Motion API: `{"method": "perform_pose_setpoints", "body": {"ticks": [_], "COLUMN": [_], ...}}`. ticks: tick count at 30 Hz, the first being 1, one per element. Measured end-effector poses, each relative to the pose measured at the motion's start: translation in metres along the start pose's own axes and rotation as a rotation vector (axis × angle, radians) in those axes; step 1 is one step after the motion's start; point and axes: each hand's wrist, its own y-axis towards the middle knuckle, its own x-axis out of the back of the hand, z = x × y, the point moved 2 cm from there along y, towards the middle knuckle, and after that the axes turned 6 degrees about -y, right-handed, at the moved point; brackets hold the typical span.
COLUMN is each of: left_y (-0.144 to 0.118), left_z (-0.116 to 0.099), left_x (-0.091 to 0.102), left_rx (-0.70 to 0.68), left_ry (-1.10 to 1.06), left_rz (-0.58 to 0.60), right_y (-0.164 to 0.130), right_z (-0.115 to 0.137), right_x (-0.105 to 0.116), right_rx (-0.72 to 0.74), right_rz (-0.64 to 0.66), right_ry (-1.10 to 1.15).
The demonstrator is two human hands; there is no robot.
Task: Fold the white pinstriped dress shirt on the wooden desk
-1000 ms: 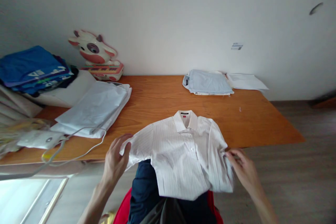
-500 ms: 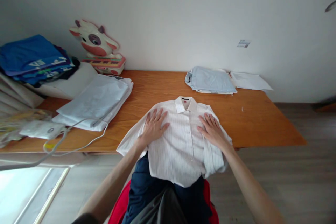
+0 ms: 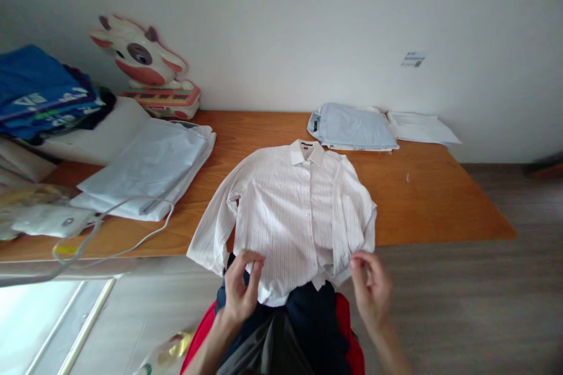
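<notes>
The fingers of the left hand (image 3: 241,292) are curled, with thumb and fingertips pinched on the lower hem of the white striped shirt (image 3: 290,217) at its left corner. The right hand (image 3: 372,288) is at the shirt's lower right corner, fingers bent and drawn toward the thumb just beside the hem; whether they actually clamp the fabric cannot be told from this view. The shirt lies front side up on the wooden table (image 3: 422,205), collar pointing toward the wall, buttoned placket running down the centre. Its lower part hangs over the near table edge, above the person's lap, where dark blue and red cloth (image 3: 316,328) shows. The shirt's left sleeve runs down along the body and ends past the table edge; the right sleeve is folded inward over the right side of the body. Behind the collar, near the wall, lies a folded light blue garment (image 3: 354,127), with white papers (image 3: 420,128) just beside it on the right. Left of the shirt, well apart from it, lies a flat stack of pale folded fabric (image 3: 149,167), and a white cable (image 3: 132,240) loops across the table edge in front of that stack. A cow-shaped toy (image 3: 145,67) stands against the wall, and a pile of blue clothing (image 3: 39,91) sits at far left.
</notes>
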Motion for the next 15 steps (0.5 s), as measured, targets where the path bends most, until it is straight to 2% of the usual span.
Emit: {"method": "perform_pose_setpoints", "body": {"ticks": [1, 2, 4, 5, 7, 10, 13, 15], "left_y": [-0.038, -0.068, -0.099, -0.100, -0.083, -0.045, -0.031, -0.038], "left_z": [0.013, 0.026, 0.045, 0.051, 0.055, 0.051, 0.044, 0.040], "left_x": [-0.001, -0.001, -0.002, -0.002, -0.002, 0.004, 0.020, 0.038], "left_rx": [0.139, 0.275, 0.446, 0.482, 0.485, 0.513, 0.583, 0.601], "left_ry": [-0.027, -0.050, -0.104, -0.119, -0.121, -0.111, -0.150, -0.170], "left_rz": [-0.094, -0.253, -0.378, -0.374, -0.259, -0.096, -0.026, -0.056], "right_y": [-0.034, -0.062, -0.099, -0.108, -0.108, -0.084, -0.057, -0.045], "right_z": [-0.009, -0.018, -0.035, -0.041, -0.050, -0.052, -0.045, -0.044], "right_x": [-0.008, -0.017, -0.037, -0.046, -0.061, -0.069, -0.048, -0.015], "right_rx": [-0.097, -0.195, -0.343, -0.390, -0.444, -0.484, -0.501, -0.488], "right_rz": [0.052, 0.035, -0.032, -0.062, -0.081, -0.053, 0.023, 0.038], "right_ry": [0.019, 0.040, 0.069, 0.082, 0.118, 0.217, 0.305, 0.375]}}
